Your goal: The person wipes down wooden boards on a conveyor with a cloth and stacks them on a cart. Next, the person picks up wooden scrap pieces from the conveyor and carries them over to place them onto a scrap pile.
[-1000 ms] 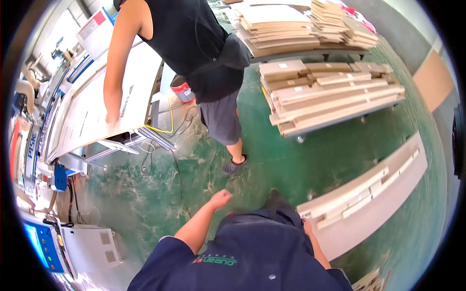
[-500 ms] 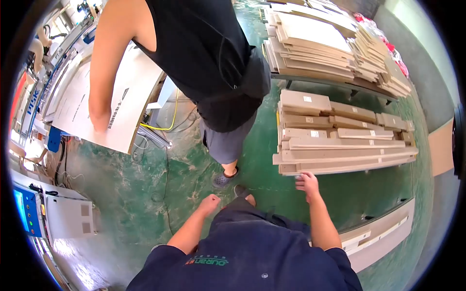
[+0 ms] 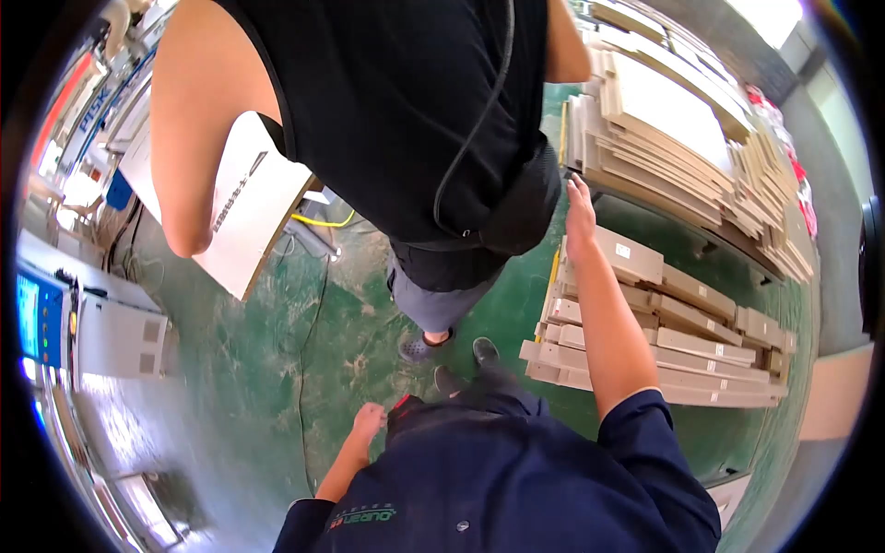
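My right hand (image 3: 579, 221) is stretched forward with its fingers straight, holding nothing. It is raised beside the right hip of a person in a black sleeveless top (image 3: 396, 111), and I cannot tell whether it touches them. Behind the same hand are the lower stack of narrow boards (image 3: 664, 359) and the higher pile of panels (image 3: 659, 101). Low by my left side, my left hand (image 3: 371, 421) has its fingers curled in, with no object visible in it. The other person's bare arm (image 3: 189, 175) hangs over a white printed board (image 3: 253, 217).
A grey cabinet with a blue control panel (image 3: 46, 318) stands at the left. Past the printed board runs machinery with a blue frame (image 3: 106, 106). A dark cable (image 3: 302, 369) crosses the green floor (image 3: 230, 369). A yellow hose (image 3: 323, 221) lies beside the board.
My right hand has risen and reached forward from near the low boards, its fingers straightening. I am closer to the other person, whose upper body now fills more of the view.
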Available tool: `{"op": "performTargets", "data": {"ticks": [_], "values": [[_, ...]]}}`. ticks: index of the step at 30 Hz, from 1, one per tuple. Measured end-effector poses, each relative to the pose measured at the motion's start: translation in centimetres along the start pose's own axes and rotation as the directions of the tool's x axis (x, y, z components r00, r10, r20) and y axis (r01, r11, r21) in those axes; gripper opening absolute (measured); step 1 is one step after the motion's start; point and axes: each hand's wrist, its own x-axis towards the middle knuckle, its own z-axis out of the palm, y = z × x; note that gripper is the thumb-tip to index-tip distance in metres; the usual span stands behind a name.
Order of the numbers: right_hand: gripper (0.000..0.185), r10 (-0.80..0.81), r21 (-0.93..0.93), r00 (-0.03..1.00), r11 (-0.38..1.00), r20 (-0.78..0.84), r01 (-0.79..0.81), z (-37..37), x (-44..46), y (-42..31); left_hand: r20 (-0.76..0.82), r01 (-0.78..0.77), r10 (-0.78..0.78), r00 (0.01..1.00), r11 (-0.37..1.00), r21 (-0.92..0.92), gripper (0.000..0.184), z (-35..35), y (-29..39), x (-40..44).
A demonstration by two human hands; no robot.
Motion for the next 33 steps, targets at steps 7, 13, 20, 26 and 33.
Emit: {"op": "performTargets", "data": {"ticks": [7, 13, 20, 26, 33], "values": [[0.041, 0.162, 0.557, 0.983, 0.81, 0.082, -0.18, 4.0, 3.3, 5.6, 0.06, 0.008, -0.018, 0.998, 0.988, 0.152, 0.022, -0.8, -11.3, -1.0], [0.041, 0.15, 0.646, 0.981, 0.738, 0.123, -0.194, 5.2, 3.3, 3.5, -0.002, 0.0, 0.0, 1.0, 0.999, 0.037, 0.024, 2.5, -3.4, -1.8], [0.043, 0.189, 0.548, 0.967, 0.798, 0.17, -0.252, 5.2, 4.3, 2.4, -0.11, -0.017, -0.003, 0.994, 0.983, -0.183, 0.023, 4.6, 9.6, 2.8], [0.057, 0.412, 0.355, 0.9, 0.828, 0.142, -0.435, 2.7, 13.0, 10.0, -0.034, 0.004, -0.01, 0.999, 0.984, -0.18, 0.026, 6.6, 11.0, 5.7], [0.034, 0.431, -0.016, 0.412, 0.706, 0.803, -0.708, 7.8, 17.3, 17.3, -0.071, 0.105, -0.104, 0.992, 0.994, 0.01, 0.028, 9.7, 7.3, 5.5]]}}
